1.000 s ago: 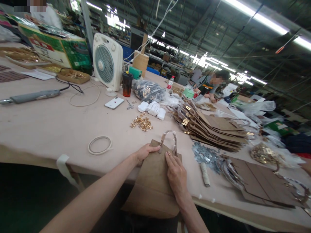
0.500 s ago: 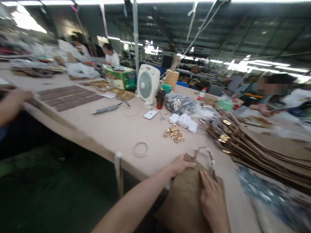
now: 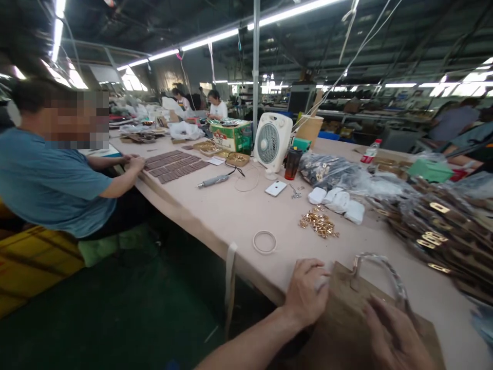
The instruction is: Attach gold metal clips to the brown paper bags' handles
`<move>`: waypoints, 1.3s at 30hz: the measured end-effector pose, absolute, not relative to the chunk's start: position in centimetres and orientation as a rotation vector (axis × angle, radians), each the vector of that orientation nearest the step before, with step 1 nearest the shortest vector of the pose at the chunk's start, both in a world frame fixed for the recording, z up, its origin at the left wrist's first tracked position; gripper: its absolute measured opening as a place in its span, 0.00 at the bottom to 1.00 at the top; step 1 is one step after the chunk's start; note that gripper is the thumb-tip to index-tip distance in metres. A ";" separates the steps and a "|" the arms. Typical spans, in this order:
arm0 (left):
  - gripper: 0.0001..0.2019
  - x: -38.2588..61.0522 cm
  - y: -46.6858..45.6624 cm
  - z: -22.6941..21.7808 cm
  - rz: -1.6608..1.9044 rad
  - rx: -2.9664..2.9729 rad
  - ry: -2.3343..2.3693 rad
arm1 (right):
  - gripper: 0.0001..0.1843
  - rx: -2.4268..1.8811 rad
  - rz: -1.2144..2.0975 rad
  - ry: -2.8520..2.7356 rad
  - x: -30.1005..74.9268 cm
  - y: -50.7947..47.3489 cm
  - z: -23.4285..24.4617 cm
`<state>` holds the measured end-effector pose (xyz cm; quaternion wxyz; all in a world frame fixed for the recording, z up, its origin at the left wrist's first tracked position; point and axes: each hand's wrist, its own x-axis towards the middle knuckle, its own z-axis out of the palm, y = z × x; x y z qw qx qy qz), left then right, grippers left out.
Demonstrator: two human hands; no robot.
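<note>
— Hands first: what have yours got?

— My left hand [image 3: 308,292] curls its fingers over the top left corner of the brown bag [image 3: 342,329], gripping the edge. My right hand [image 3: 396,336] lies on the bag's face with fingers spread loosely, pressing it down; I cannot tell whether it pinches anything. The bag lies at the near edge of the table [image 3: 215,210], hanging partly over it, its wrapped handle [image 3: 379,270] arching up beyond my fingers.

— And just past that?

— A white ring [image 3: 264,241] lies flat on the table, with a heap of gold fittings [image 3: 319,225] beyond it and small white packets [image 3: 339,201] behind those. To my right, a stack of brown bags [image 3: 442,231] with gold clasps.

— Farther on?

— A white phone [image 3: 276,188], a dark cup [image 3: 292,163], and a white fan [image 3: 272,142] standing upright. On my left a person in a blue shirt [image 3: 50,185] sits at the same table, hands by rows of brown strips [image 3: 173,165].
</note>
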<state>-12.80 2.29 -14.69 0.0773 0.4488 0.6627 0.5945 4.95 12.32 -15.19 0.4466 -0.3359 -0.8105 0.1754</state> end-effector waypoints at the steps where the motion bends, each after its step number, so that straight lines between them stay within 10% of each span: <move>1: 0.17 -13.6 1.6 -14.4 1.820 1.302 2.046 | 0.26 -0.800 0.495 -2.028 3.6 11.7 -14.8; 10: 0.24 -23.9 -4.1 -13.7 1.540 1.341 2.425 | 0.18 -0.469 1.047 -2.192 -9.6 9.1 -14.6; 39: 0.09 -26.4 -4.2 -16.0 0.880 1.901 2.382 | 0.09 -0.633 1.034 -2.317 -11.4 7.5 -16.5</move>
